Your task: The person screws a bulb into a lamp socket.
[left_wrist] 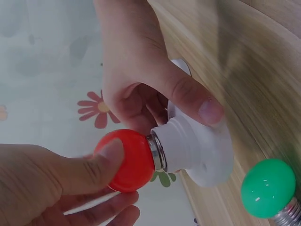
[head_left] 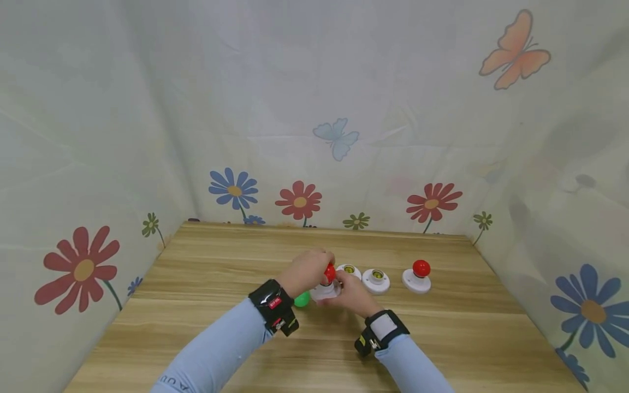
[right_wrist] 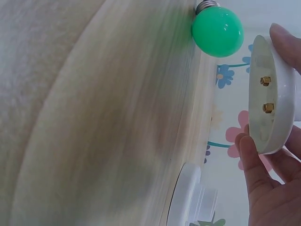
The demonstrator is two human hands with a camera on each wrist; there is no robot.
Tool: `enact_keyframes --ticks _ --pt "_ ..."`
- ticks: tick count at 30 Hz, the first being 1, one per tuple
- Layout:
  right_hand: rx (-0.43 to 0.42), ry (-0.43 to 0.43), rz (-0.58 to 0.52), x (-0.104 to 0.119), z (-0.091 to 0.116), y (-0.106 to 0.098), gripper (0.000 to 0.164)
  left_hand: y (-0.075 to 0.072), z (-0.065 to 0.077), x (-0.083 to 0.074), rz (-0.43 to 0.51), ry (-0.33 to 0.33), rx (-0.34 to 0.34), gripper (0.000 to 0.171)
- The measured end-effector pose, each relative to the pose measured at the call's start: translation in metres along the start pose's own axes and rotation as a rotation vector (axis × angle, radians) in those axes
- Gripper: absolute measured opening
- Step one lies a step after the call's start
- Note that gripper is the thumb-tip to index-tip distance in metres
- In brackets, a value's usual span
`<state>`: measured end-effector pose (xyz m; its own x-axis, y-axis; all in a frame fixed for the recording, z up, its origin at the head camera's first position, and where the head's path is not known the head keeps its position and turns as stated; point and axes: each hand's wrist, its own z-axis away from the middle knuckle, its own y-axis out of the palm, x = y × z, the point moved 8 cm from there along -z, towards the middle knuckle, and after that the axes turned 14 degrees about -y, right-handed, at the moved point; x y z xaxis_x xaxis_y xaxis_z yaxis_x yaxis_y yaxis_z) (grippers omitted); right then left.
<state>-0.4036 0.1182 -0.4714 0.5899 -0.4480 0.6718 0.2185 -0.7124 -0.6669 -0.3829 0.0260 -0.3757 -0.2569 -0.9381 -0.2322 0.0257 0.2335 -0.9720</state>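
Note:
My left hand (head_left: 306, 271) grips a red light bulb (left_wrist: 127, 162) between thumb and fingers. The bulb's metal screw collar sits at the mouth of a white lamp socket (left_wrist: 207, 155), with a narrow band of metal showing. My right hand (head_left: 355, 295) holds that socket by its round base, thumb on one face and fingers around the rim. In the right wrist view the base is tipped up off the table, and brass screws (right_wrist: 268, 108) show on its hollow underside. A green bulb (left_wrist: 268, 188) lies on the table beside the hands, its metal thread visible.
Two white sockets without bulbs, a nearer one (head_left: 376, 281) and one partly behind my right hand (head_left: 350, 269), stand right of the hands. Farther right, another red bulb (head_left: 421, 268) sits in a white socket (head_left: 415, 282). Flowered cloth (head_left: 265, 109) surrounds the wooden table (head_left: 221, 256).

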Motion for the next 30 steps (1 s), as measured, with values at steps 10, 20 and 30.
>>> enact_keyframes --ticks 10,20,30 --pt "-0.002 0.014 0.0 -0.002 0.0 0.001 0.069 0.003 -0.002 -0.002 0.058 0.066 0.026 0.039" --pt "-0.004 0.044 0.015 -0.002 -0.001 0.0 0.068 -0.002 -0.001 0.007 0.02 -0.099 -0.031 0.061" --pt "0.003 0.023 0.006 0.002 -0.001 0.0 0.065 0.002 -0.002 0.009 -0.129 -0.125 -0.064 0.041"
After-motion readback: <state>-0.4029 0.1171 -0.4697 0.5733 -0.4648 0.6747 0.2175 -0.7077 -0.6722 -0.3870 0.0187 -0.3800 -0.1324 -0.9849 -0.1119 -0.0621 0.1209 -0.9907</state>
